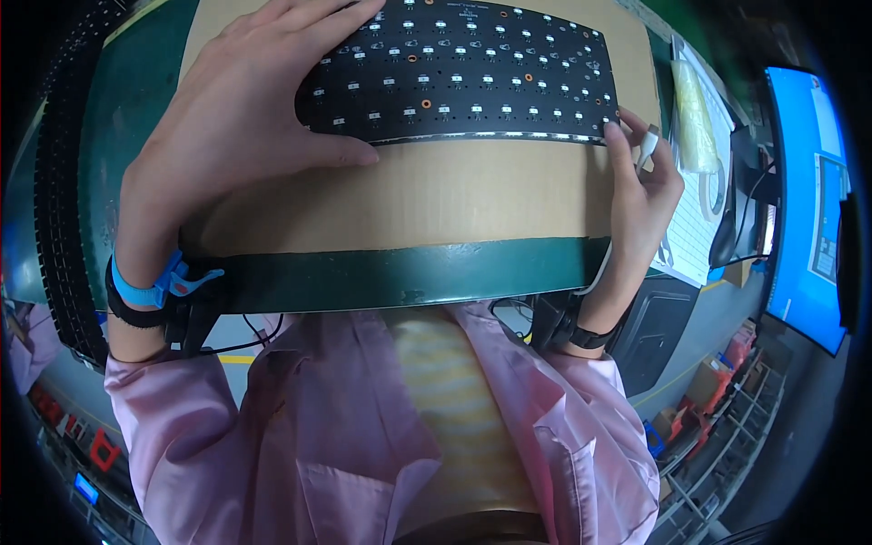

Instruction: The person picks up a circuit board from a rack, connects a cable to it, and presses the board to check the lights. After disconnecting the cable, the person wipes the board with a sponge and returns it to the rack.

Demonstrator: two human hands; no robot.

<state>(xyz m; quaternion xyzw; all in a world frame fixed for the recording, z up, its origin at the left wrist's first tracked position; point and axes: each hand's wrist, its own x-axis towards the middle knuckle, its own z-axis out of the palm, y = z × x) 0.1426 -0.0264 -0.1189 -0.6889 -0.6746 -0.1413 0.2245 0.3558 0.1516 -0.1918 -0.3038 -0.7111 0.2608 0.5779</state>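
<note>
Board [472,68] against left hand [236,109], grip wide; right hand [643,195] grip holds white connector [649,143].

Black on your circuit board [454,68], dotted in rows of white with scattered orange! Tan cardboard [409,195] here, green tabletop [391,277] nearer you, blue left wristband [136,294], pink jacket [354,436], and bright blue across the right-hand screen [799,209]!

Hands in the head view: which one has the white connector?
The right hand: it has the white connector beside the black board; the left hand shows no connector.
</note>
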